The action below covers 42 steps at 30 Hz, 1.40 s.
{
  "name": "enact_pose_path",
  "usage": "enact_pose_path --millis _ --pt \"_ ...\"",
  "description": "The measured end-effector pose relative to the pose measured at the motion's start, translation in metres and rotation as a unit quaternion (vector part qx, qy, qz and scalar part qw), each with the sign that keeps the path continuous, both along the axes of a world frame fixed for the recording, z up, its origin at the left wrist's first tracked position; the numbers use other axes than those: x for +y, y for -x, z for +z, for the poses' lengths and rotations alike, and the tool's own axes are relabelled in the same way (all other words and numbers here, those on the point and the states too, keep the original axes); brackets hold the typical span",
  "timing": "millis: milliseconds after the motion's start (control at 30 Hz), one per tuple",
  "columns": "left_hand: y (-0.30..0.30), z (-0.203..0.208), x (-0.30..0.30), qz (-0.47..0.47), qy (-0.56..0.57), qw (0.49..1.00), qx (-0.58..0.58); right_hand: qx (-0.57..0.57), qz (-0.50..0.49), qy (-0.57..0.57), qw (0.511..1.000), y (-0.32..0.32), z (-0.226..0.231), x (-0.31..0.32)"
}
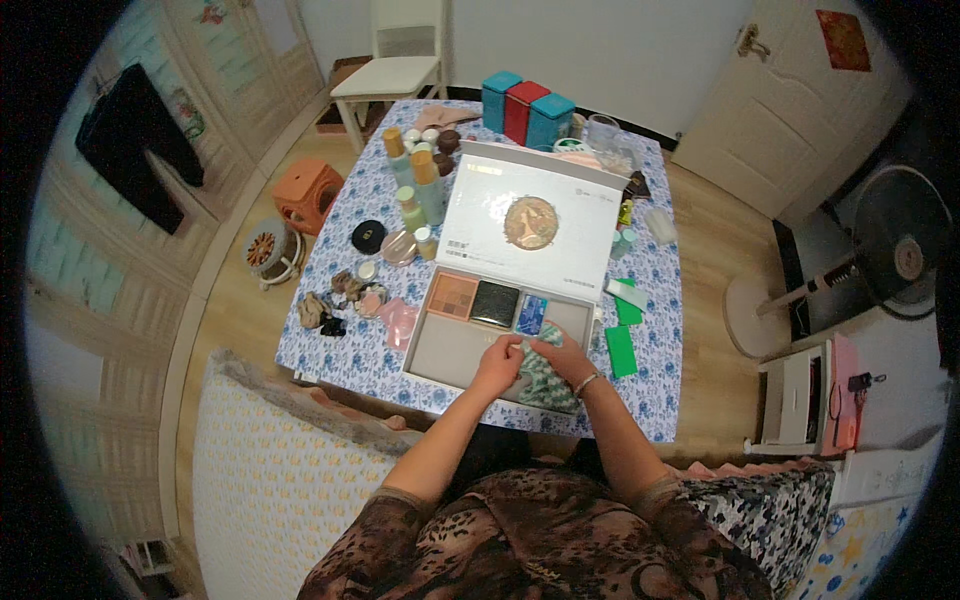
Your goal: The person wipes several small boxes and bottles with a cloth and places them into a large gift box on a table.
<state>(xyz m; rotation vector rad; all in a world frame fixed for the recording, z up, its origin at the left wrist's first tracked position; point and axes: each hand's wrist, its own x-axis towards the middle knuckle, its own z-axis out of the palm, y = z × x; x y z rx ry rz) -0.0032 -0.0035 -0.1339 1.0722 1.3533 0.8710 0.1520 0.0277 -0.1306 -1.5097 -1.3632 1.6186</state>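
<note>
Pinching the upper left edge of a green-and-white patterned piece of fabric (548, 385) between the closed fingers of the left hand (499, 366), with the right hand (563, 360) curled against its upper right side, at the near right corner of an open white box (450, 350), close to the table's (655, 405) near edge. Held just short of a row along the box's far edge, with an orange palette (453, 295) in the far left corner, then a black case (495, 303) and a blue packet (532, 314).

From the wearer's head, a wide fisheye looks down on the nearby table (655, 400), facing the wall (610, 45) beyond
</note>
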Motion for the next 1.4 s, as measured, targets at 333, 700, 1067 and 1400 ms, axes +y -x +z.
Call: enact_pose_path --millis 333,700,1067,1400 --pt "-0.005 0.005 -0.002 0.001 0.000 1.000 0.006 0.001 0.010 -0.056 0.998 -0.005 -0.031 0.002" --pt "-0.029 0.022 0.003 -0.060 -0.095 0.994 0.007 -0.024 -0.012 0.017 0.999 -0.075 0.077 -0.021" --pt "-0.155 0.056 0.086 -0.251 -0.118 0.961 0.010 -0.170 -0.269 -0.169 0.933 -0.221 0.055 0.110" --pt "-0.228 0.035 0.161 -0.211 -0.040 0.977 -0.007 -0.463 -0.229 -0.272 0.812 -0.223 0.053 0.220"
